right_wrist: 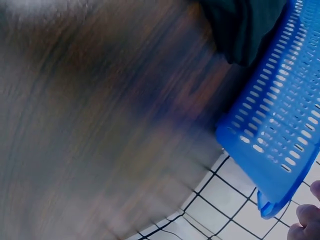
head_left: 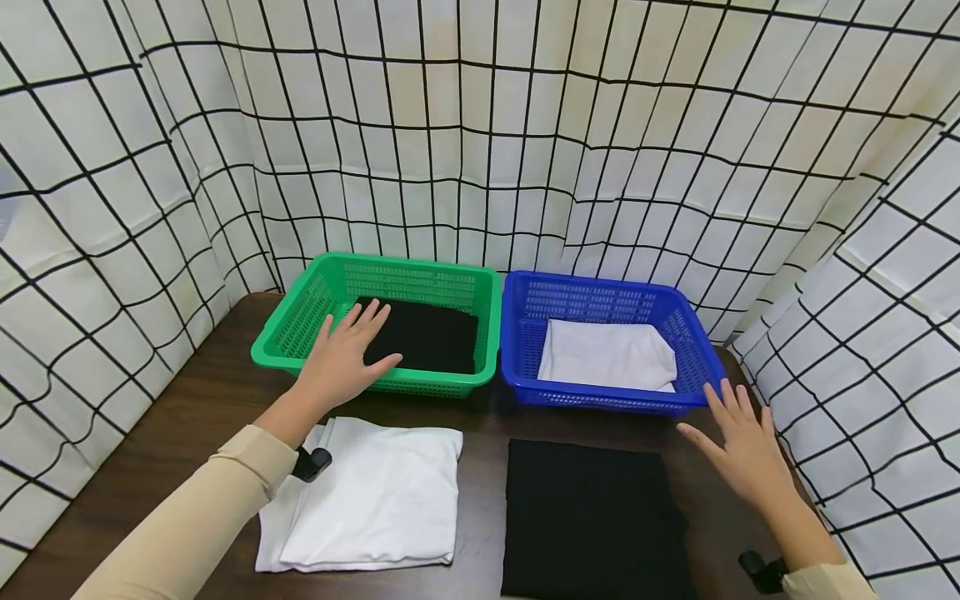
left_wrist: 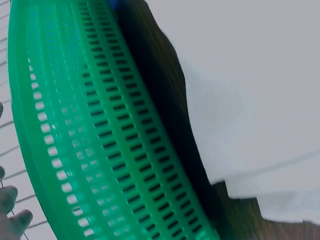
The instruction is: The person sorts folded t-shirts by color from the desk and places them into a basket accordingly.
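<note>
My left hand point(head_left: 341, 358), its fingers spread, hovers over the near left rim of the green basket point(head_left: 487, 333). A folded black cloth point(head_left: 431, 337) lies inside that basket. To the right, my right hand point(head_left: 746, 450) is held with fingers spread beside the near right corner of the blue basket point(head_left: 600, 398), which holds a folded white cloth point(head_left: 607, 354). In front of the green basket lies a folded white cloth stack point(head_left: 382, 492), partly below my left forearm. A folded black cloth point(head_left: 592, 517) lies before the blue basket. Neither hand holds anything.
Both baskets stand side by side at the back of a dark brown wooden table point(head_left: 480, 500). Black wire grid panels point(head_left: 457, 125) backed with white sheeting rise behind and on both sides. Each wrist wears a small black camera point(head_left: 311, 462).
</note>
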A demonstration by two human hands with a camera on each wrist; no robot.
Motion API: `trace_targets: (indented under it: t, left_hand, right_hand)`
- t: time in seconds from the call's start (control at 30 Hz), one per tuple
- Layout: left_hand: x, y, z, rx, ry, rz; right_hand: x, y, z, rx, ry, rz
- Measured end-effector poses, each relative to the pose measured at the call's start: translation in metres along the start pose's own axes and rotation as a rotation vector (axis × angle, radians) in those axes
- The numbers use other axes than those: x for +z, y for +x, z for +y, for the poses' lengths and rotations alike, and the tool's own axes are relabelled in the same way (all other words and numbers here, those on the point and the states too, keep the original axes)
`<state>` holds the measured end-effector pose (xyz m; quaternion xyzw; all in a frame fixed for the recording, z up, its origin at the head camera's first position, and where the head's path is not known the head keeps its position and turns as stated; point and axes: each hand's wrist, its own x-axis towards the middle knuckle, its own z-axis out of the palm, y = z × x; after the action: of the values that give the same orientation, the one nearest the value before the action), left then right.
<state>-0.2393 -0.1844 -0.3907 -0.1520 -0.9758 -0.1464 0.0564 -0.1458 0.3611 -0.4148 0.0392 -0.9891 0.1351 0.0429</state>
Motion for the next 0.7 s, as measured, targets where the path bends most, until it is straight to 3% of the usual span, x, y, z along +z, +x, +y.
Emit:
trace_targets:
  t: [0.43,0.7]
  left_hand:
    - [0.011,-0.005,0.026,0.065,0.019,0.022]
    - [0.02,-0.007,0.039,0.094,0.024,0.024]
  right_hand:
    - [0.006,-0.018,-0.004,-0.035,0.041,0.019]
    - [0.009,-0.012,-0.019,-0.063,0.052,-0.002]
